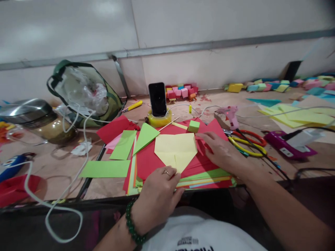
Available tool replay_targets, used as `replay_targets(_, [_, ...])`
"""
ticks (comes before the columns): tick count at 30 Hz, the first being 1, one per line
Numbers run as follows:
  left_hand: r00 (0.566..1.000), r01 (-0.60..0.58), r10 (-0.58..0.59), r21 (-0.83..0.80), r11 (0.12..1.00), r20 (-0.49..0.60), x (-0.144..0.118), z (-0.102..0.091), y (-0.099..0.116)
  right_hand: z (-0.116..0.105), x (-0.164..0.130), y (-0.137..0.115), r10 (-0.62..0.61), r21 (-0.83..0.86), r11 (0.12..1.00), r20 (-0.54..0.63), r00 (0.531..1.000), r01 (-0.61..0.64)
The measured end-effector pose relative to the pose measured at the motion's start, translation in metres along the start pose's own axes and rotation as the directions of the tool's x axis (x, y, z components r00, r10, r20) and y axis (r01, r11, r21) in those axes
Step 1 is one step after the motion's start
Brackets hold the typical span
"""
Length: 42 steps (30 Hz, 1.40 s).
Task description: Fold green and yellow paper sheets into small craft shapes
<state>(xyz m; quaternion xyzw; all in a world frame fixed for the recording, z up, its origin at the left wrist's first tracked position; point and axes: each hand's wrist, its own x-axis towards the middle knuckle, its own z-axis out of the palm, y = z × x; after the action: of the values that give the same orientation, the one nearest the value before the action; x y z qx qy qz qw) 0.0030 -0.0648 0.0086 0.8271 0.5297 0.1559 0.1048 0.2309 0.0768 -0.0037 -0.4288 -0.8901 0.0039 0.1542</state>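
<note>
- The left hand [157,195] rests loosely curled, fingers bent and close together, its fingertips pressing down on the lower point of the yellow paper [176,150]; it grips nothing.
- The right hand [222,151] lies nearly flat, palm down, fingers stretched out and slightly spread, on the red paper [148,162] just beside the yellow sheet's right edge — the fingertips seem to touch that edge, though the angle makes it hard to be sure.
- The yellow paper is folded into a shape with a wide straight top and sides tapering to a point; the point aims toward the person, so its long axis runs from the far side of the surface [110,186] to the near side.
- It lies on the red sheet, which tops a stack of coloured paper [206,179] at the near edge of the surface.
- A small green cube [193,126] sits just beyond the yellow paper's far right corner.
- Further right — scissors [246,141] and a glue gun [230,115].
</note>
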Motion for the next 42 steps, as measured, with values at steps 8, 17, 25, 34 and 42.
replay_targets(8, [0.997, 0.079, -0.08, 0.063, 0.995, 0.013, 0.01, -0.009, 0.002, -0.003, 0.011, -0.014, -0.375, -0.158, 0.924, -0.188, 0.908, 0.349])
replay_targets(17, [0.944, -0.024, 0.145, 0.377, 0.926, -0.297, 0.029, -0.001, 0.008, -0.028, -0.027, -0.062, -0.333, -0.235, 0.93, -0.209, 0.92, 0.283])
replay_targets(25, [0.825, -0.107, 0.277, 0.345, 0.933, -0.492, 0.035, -0.011, -0.013, -0.036, -0.041, -0.036, -0.393, 0.017, 0.901, -0.388, 0.834, 0.433])
replay_targets(34, [0.998, -0.019, 0.031, 0.176, 0.984, -0.06, 0.015, 0.004, -0.015, -0.008, -0.026, -0.054, -0.46, 0.121, 0.879, -0.05, 0.887, 0.462])
replay_targets(42, [0.991, 0.031, -0.027, 0.03, 0.999, -0.133, 0.0, 0.016, -0.014, -0.026, -0.016, -0.032, -0.355, 0.565, 0.806, 0.23, 0.906, 0.173])
